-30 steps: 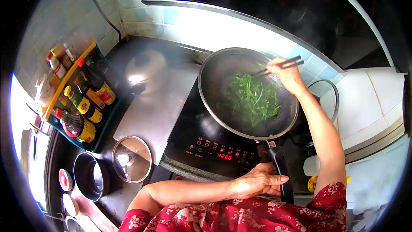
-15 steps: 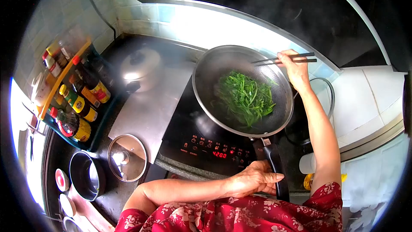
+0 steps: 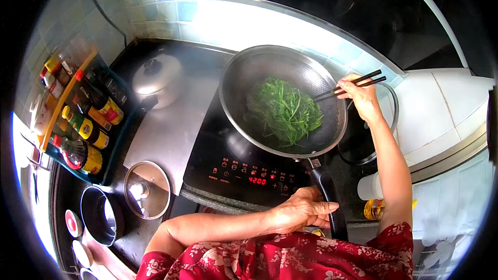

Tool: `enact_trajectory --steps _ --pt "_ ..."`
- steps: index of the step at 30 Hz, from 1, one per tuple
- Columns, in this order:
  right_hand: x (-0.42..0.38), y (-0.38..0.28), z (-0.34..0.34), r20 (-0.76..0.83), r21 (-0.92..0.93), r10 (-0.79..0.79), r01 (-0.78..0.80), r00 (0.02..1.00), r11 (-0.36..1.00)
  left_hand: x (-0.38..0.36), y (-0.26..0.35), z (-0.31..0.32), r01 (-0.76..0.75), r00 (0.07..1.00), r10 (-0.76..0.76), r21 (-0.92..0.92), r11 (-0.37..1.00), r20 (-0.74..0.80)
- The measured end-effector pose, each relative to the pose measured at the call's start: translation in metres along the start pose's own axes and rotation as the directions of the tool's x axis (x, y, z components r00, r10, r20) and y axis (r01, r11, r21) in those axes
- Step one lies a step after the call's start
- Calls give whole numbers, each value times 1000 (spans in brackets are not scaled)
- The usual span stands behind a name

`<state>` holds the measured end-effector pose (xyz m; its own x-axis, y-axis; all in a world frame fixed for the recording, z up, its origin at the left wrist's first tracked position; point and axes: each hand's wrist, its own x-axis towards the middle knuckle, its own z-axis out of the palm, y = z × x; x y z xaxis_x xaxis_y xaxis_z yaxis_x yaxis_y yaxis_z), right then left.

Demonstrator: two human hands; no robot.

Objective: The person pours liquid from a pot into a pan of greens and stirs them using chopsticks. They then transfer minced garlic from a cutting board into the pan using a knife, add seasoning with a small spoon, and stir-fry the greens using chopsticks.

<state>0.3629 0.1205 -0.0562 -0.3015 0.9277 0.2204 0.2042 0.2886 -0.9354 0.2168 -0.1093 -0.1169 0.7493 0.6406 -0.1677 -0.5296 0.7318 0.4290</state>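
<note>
A wok (image 3: 244, 75) with a dimpled inner wall sits on the black induction cooktop (image 3: 207, 150). Wilted leafy greens (image 3: 288, 111) lie in a heap inside it, with faint steam above. My left hand (image 3: 307, 210) is closed on the wok's black handle (image 3: 329, 197), the thumb lying across its top. At the wok's right rim, my right hand (image 3: 361, 97) holds a pair of dark chopsticks (image 3: 371, 75), fingers closed around them. Their tips reach down to the right edge of the greens.
Left of the cooktop are a lidded pot (image 3: 155, 80), a glass lid (image 3: 148, 189), a dark empty pot (image 3: 101, 215) and a rack of sauce bottles (image 3: 85, 129). Another glass lid (image 3: 391, 119) leans behind my right arm. A yellow-oil bottle (image 3: 373, 210) stands near my right elbow.
The chopsticks have tilted more steeply, and their tips have moved from the wok's upper right wall down to the greens. My left hand stays on the handle. The whole view has shifted slightly.
</note>
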Motion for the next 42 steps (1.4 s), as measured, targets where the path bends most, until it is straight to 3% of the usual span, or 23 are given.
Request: enact_trajectory --steps 1,3,4,5,7,15,18,23,25,27,31,35,36,39,40,41,42 --pt "-2 -6 -1 2 1 4 -4 1000 1000 -1 2 1 1 1000 -1 -4 1000 -3" --pt "-8 -16 -7 -163 -60 -82 73 983 996 -1 3 2 27 1000 -27 5 1000 -7" --pt "-9 -17 -17 -128 -113 -156 142 979 983 0 1 1 31 999 -31 1 1000 -7" --pt "-12 -17 -21 -97 -122 -110 98 989 988 1 -1 -2 21 1000 -21 0 1000 -2" --pt "-15 -5 -21 -48 27 35 -34 998 999 2 -2 -3 9 1000 -9 -1 1000 4" --pt "-11 2 22 -115 376 32 14 993 926 2 -2 0 -26 999 27 -19 999 24" --pt "-14 -14 39 -78 375 -30 57 996 925 5 -4 -7 38 999 -38 -4 999 -23" --pt "-24 -28 72 0 425 -118 107 993 899 3 -2 -2 -17 1000 17 -4 1000 2" --pt "-30 -26 85 99 443 -136 79 986 893 3 -3 -3 -11 1000 11 -9 1000 13" --pt "-42 -26 95 205 375 -108 24 973 927 4 -3 -5 10 1000 -10 9 1000 -5" --pt "-34 -23 76 209 210 -119 75 971 975 4 -4 -5 -1 1000 1 2 1000 1" --pt "-21 -34 65 12 105 -205 202 979 974 3 -4 -4 -24 1000 24 3 1000 10" --pt "-15 -19 67 60 256 -274 250 960 934 4 -5 -5 -25 1000 25 -2 1000 9" --pt "-29 -4 80 205 190 -312 275 928 942 2 -3 -3 -39 999 39 -7 999 15" --pt "-31 -14 75 172 79 -201 190 964 979 2 -1 -2 -44 999 44 -7 999 17" --pt "-30 -19 68 179 189 -181 147 967 971 2 -1 -2 -28 999 29 -11 1000 22" --pt "-29 -21 58 148 142 -164 143 975 980 1 -1 -2 -10 1000 11 -12 1000 27"
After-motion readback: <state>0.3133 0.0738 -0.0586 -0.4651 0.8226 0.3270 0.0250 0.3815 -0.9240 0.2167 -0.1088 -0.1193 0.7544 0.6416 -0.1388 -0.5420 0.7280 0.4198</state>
